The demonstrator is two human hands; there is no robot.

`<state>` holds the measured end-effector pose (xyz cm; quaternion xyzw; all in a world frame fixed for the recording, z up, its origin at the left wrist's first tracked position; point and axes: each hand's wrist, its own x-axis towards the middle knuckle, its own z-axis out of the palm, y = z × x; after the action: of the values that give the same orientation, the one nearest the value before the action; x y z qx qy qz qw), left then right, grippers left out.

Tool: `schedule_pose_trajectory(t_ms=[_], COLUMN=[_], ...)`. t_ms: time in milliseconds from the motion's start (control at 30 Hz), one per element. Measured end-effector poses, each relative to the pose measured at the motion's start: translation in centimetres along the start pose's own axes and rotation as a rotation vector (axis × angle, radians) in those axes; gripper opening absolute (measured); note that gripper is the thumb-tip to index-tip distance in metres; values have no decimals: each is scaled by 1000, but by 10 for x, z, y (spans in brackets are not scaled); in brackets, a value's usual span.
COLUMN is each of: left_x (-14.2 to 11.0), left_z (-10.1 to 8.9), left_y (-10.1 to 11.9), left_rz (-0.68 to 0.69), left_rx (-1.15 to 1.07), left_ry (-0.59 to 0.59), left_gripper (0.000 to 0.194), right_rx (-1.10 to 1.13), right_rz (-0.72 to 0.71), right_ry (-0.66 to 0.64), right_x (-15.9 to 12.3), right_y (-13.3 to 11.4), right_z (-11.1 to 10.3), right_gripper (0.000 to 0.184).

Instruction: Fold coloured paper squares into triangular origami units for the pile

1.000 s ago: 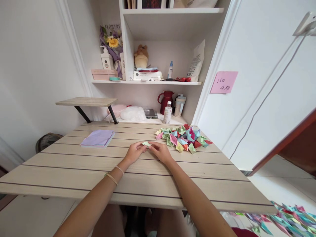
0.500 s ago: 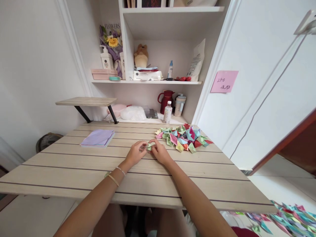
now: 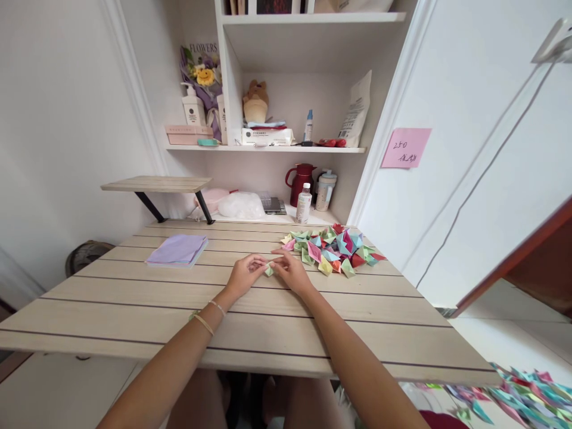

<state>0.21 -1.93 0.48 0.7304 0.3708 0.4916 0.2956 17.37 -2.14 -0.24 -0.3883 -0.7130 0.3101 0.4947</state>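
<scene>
Between my two hands, over the middle of the slatted table (image 3: pixel 250 325), is a small piece of folded light green paper (image 3: pixel 269 270). My left hand (image 3: pixel 243 274) pinches its left side between thumb and fingers. On its right side, my right hand (image 3: pixel 290 271) pinches it too, with the index finger stretched out above. The fingers cover much of the paper's upper part. Just beyond my right hand lies a heap of folded paper boats (image 3: pixel 330 250) in green, pink, blue, yellow and red.
A stack of purple and blue paper sheets (image 3: pixel 177 250) lies at the left. Behind it stands a small raised shelf (image 3: pixel 156 183) on black legs. A bottle (image 3: pixel 303 204) and a red jug (image 3: pixel 300 183) stand at the back. More folded paper (image 3: pixel 531 396) covers the floor at lower right.
The green paper has been turned between my fingers: it pointed upward above the fingertips and now a pointed part hangs below them. My left fingers, loosened half a second ago, have closed on it again.
</scene>
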Motion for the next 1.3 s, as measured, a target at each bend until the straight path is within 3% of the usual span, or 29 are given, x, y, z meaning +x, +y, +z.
schedule_pose_trajectory(t_ms=[133,267,500,700,867,1067,1233,1300], left_x=[0,-1,1,3,4,2,2,2], left_z=[-4,-6,-4,2,5,4,4,4], left_y=[5,9,10,3,1,1,-1,0], left_rz=[65,122,35,-163,-264,-350,-373,-376], left_rx=[171,273,123,-162,-364,-458,-492,-499], left_ry=[-58,-104,39,190,189,-21,85,89], left_gripper=[20,19,21,26,30,31,29,29], right_rx=[-354,-456,-352,-176,-18,82,87,0], right_rz=[-108,-108,-2,25,123,162,135,91], right_ry=[-14,-7,0,-9,-21,24,14,5], right_x=[0,-1,0,-2,-3,-1,-4,-5], right_y=[-5,-9,-5,-9,-12,-5,-12,-14], right_z=[-7,-7,-1,7,9,4,6,6], right_gripper=[10,11,10,12,17,22,41,34])
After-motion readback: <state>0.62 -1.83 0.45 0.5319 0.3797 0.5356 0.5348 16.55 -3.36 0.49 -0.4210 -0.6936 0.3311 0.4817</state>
